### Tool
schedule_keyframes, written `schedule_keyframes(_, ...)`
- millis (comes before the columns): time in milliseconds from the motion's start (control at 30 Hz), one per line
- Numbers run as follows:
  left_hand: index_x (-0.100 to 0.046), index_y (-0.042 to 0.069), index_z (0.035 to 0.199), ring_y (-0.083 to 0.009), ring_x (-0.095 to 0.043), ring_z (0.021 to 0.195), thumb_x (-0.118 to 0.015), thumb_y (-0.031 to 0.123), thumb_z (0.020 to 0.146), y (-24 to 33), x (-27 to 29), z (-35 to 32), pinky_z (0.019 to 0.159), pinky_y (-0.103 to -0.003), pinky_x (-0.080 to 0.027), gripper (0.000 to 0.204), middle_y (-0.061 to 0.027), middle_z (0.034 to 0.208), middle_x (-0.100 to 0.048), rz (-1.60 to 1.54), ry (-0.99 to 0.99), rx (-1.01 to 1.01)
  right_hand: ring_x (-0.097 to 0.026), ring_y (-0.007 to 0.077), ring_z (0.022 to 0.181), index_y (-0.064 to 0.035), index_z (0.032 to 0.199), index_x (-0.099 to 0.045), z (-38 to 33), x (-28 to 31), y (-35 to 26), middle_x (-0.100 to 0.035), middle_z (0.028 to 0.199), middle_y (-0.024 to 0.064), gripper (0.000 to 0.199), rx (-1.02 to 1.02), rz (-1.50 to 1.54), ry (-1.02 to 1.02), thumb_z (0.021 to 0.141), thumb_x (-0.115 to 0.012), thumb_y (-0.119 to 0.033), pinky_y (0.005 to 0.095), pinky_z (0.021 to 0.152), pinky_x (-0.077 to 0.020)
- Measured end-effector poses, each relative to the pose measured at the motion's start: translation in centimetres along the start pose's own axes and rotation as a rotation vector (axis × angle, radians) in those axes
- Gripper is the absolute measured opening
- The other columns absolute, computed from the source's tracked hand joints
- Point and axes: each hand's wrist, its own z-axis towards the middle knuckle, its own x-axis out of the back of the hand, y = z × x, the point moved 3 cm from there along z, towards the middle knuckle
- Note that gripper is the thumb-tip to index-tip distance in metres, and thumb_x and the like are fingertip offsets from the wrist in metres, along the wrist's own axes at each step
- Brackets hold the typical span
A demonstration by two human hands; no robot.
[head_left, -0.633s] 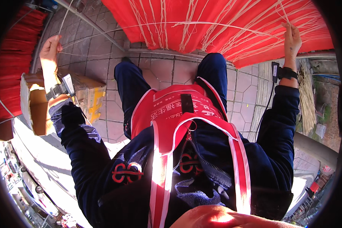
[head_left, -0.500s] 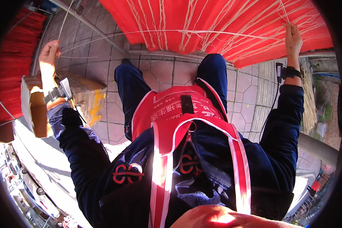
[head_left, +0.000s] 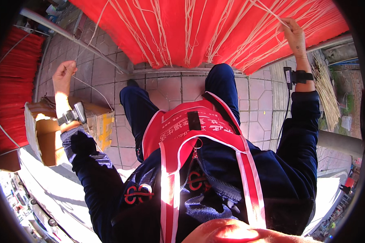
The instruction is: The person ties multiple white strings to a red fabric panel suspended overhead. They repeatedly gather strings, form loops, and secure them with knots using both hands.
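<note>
At the left, my left hand [head_left: 65, 77] pinches a thin white string [head_left: 94, 38] between thumb and fingers. The string runs up toward the top edge, and a loose end [head_left: 94, 90] hangs in a curve beside the hand. On the far right, my right hand [head_left: 295, 39] is closed on pale strings [head_left: 271, 13] in front of a red cloth [head_left: 178, 28]. Many pale strings [head_left: 159, 34] hang in bunches across that cloth. Both arms are held wide apart, each with a strapped device at the wrist.
An opened cardboard box [head_left: 44, 135] stands below my left hand. Another red cloth [head_left: 16, 81] hangs at the far left. A metal pole [head_left: 81, 40] slants across the upper left. Paving tiles [head_left: 170, 91] lie around my legs, and thin sticks [head_left: 326, 95] are bundled at the right.
The string stretched between my hands no longer spans them. My left hand has moved right and down, its string end now hanging loose. My right hand has shifted left and slightly up.
</note>
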Motion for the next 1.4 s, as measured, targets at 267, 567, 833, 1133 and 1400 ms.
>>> schedule_keyframes(267, -0.064, 0.001, 0.105, -0.0092, -0.059, 0.088, -0.063, 0.019, 0.092, -0.5, -15.9, -1.5, 0.081, -0.023, -0.047, 0.023, -0.0029, 0.095, -0.064, -0.246, 0.153, 0.061, -0.055, 0.0037, 0.062, -0.0041, 0.096, -0.061, -4.2, -10.7, -3.8, -0.064, 0.07, 0.0009, 0.009, -0.15, 0.288, -0.02, 0.091, -0.054, -0.007, 0.0195, 0.055, -0.0425)
schedule_keyframes(567, -0.064, -0.002, 0.104, -0.0129, -0.065, 0.083, -0.058, 0.016, 0.095, 5.4, -28.8, -3.8, 0.076, -0.024, -0.051, 0.021, -0.008, 0.093, -0.068, -0.496, -0.204, 0.037, -0.048, 0.0015, 0.055, -0.0035, 0.09, -0.06, -9.4, -20.6, -5.0, -0.064, 0.071, -0.0011, 0.012, -0.3, 0.589, 0.004, 0.094, -0.055, -0.014, 0.0187, 0.05, -0.0403)
schedule_keyframes(833, -0.058, -0.003, 0.116, -0.0187, -0.062, 0.102, -0.057, 0.019, 0.095, 14.8, -31.6, -1.5, 0.091, -0.03, -0.049, 0.03, -0.0131, 0.11, -0.064, -0.605, -0.238, -0.166, -0.059, 0.0044, 0.072, 0.0004, 0.101, -0.057, -12.7, -25.5, -9.1, -0.066, 0.082, 0.0032, 0.012, -0.363, 0.754, -0.138, 0.092, -0.057, -0.007, 0.0196, 0.062, -0.0471)
schedule_keyframes(1133, -0.06, -0.005, 0.11, -0.0167, -0.065, 0.092, -0.055, 0.013, 0.095, 16.7, -31.5, -2.4, 0.084, -0.029, -0.053, 0.024, -0.0115, 0.099, -0.067, -0.659, -0.142, -0.076, -0.059, 0.0193, 0.106, -0.0046, 0.138, -0.037, -13.4, -26.5, -11.5, -0.058, 0.121, 0.0139, 0.046, -0.297, 1.077, -0.435, 0.097, -0.053, -0.016, 0.0313, 0.093, -0.0464)
schedule_keyframes(1400, -0.059, -0.004, 0.115, -0.0248, -0.066, 0.095, -0.05, 0.016, 0.098, 15.4, -30.9, -2.5, 0.085, -0.034, -0.055, 0.028, -0.016, 0.102, -0.066, -0.741, -0.252, -0.036, -0.063, 0.0207, 0.101, -0.0055, 0.137, -0.04, -13.1, -27.5, -11.2, -0.06, 0.119, 0.0156, 0.04, -0.438, 1.209, -0.538, 0.102, -0.042, -0.023, 0.0316, 0.089, -0.0499)
